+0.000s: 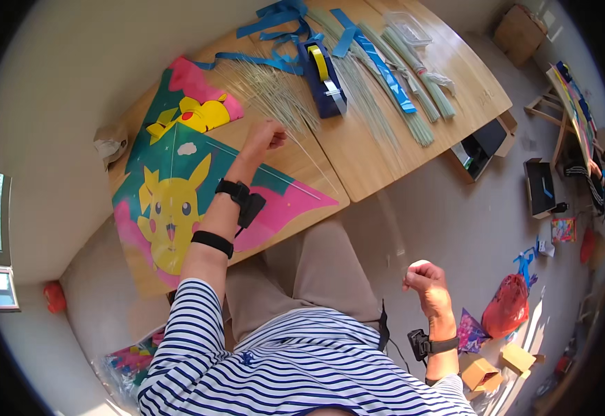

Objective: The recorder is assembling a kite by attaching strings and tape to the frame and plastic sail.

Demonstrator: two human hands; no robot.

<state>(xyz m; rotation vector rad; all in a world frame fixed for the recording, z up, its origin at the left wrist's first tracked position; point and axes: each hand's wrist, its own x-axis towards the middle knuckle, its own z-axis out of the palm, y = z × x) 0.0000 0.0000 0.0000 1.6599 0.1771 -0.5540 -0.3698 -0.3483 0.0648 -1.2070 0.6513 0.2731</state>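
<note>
While my left hand (264,136) pinches a thin stick (301,156) over the kite (171,201) at the table's (372,166) near edge, my right hand (424,277) hangs fisted beyond it.

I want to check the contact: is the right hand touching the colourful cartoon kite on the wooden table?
Apart. The head view shows the right hand raised over the floor, far from the colourful kite.

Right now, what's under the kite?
The kite lies flat on the wooden table, with the left hand at its top edge among thin sticks. Anything beneath it is covered.
</note>
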